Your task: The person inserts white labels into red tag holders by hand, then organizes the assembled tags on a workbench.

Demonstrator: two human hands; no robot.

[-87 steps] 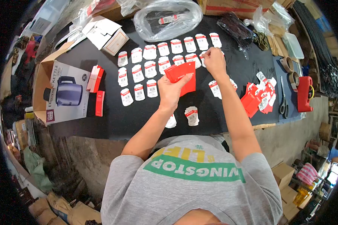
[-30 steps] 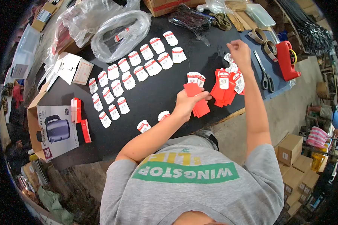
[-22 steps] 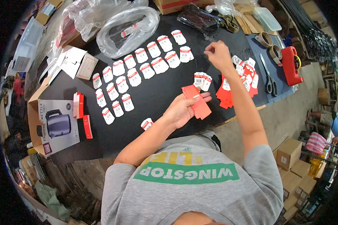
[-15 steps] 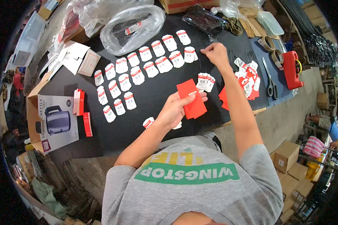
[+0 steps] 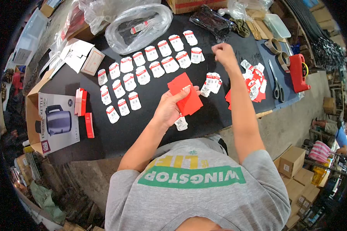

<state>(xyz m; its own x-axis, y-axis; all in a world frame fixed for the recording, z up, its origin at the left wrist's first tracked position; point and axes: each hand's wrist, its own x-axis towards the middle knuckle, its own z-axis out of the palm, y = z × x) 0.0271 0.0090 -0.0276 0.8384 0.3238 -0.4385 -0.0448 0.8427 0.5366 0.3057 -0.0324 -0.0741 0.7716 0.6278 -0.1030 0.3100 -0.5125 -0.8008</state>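
My left hand (image 5: 169, 109) holds a small fanned stack of red cards (image 5: 186, 94) with white print, the thumb lying on top. My right hand (image 5: 224, 54) is closed above the table, its fingers curled; whether anything thin is pinched in them is hidden. Close by it on the dark tabletop lie thin black strings (image 5: 235, 49). Between my hands and the rows sits a small pile of white barcode tags (image 5: 211, 84). Another white tag (image 5: 181, 123) shows just below my left hand. White-and-red tags (image 5: 142, 75) are laid out in rows to the left.
A mixed pile of red cards and white tags (image 5: 254, 82) lies beyond my right forearm. Scissors (image 5: 278, 86), tape rolls (image 5: 283, 61) and a red tape dispenser (image 5: 298, 73) are at the right. An electric kettle box (image 5: 58, 123), red bundles (image 5: 89, 125) and a plastic bag (image 5: 137, 29) lie leftward.
My left hand has shifted left and slightly up with the red cards, uncovering more of the white tag pile. My right hand has moved slightly right and stays closed.
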